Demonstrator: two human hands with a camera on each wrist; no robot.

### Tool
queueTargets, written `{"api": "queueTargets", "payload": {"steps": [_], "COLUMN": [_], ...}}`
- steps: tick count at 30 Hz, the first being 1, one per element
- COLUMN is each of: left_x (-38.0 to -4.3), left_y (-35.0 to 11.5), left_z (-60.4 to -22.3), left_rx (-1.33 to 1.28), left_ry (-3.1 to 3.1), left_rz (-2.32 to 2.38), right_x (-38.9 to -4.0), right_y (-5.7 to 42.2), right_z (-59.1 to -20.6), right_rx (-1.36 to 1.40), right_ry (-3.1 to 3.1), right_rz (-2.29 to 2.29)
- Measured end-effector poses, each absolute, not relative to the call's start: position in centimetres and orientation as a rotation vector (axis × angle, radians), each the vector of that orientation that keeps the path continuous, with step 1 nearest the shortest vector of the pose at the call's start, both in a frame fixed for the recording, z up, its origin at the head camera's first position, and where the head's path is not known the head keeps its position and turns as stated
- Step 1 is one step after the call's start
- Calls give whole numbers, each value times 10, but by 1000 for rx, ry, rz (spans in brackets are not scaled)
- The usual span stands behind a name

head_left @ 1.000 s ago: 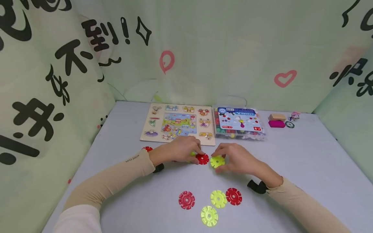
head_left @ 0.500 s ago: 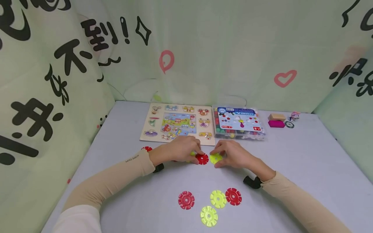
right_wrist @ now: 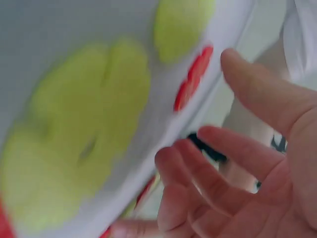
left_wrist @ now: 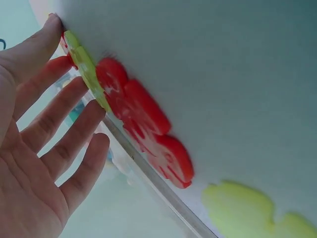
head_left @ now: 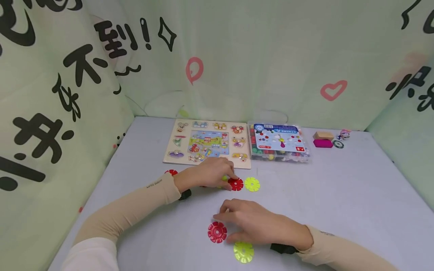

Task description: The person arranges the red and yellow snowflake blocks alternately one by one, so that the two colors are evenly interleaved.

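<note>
A row of notched plastic snowflake discs runs across the table. My left hand [head_left: 214, 172] has thumb and index finger at opposite edges of a red disc [head_left: 236, 184] in that row, pinching it. The other left fingers are spread in the left wrist view, beside a yellow-green disc [left_wrist: 89, 74]. Just right of the pinched disc lies a yellow-green disc [head_left: 252, 184]. My right hand [head_left: 252, 222] hovers nearer the front, fingers apart, thumb and fingertips beside a loose red disc [head_left: 217, 232]. Another yellow-green disc [head_left: 243, 252] lies below it. The right hand covers further discs in the head view.
Behind the row lie a wooden peg puzzle [head_left: 173, 158] and a clear box of coloured beads [head_left: 280, 138]. A wooden block [head_left: 323, 135], a magenta block [head_left: 323, 143] and a small figurine [head_left: 344, 134] stand back right. Printed curtains enclose the table.
My right hand let go of the yellow-green disc at the row's right end and came forward and left to the loose red disc. The left hand stayed in place.
</note>
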State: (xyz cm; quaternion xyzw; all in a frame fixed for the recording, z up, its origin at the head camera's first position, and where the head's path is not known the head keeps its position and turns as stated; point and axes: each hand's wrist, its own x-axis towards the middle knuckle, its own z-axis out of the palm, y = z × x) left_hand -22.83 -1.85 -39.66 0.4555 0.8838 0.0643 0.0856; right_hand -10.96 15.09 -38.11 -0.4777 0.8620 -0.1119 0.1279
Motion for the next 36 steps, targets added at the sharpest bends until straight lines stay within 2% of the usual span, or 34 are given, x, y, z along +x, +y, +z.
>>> {"api": "queueTargets", "payload": {"steps": [9, 16, 24, 36], "left_x": [-232, -229, -226, -228], "left_y": [-1, 23, 28, 31], "left_z": [-395, -395, -393, -394], "left_rx": [1420, 1463, 1484, 1504], "left_ry": [2589, 2545, 2534, 2533], "left_rz": [234, 238, 231, 214], "right_x": [-98, -98, -95, -92], "right_y": [129, 129, 134, 142], "right_z": [-392, -395, -390, -389], "right_rx": [-1611, -1584, -1495, -1608], "right_ry": [2533, 2539, 2537, 2510], "right_rz": [-109, -191, -169, -163]}}
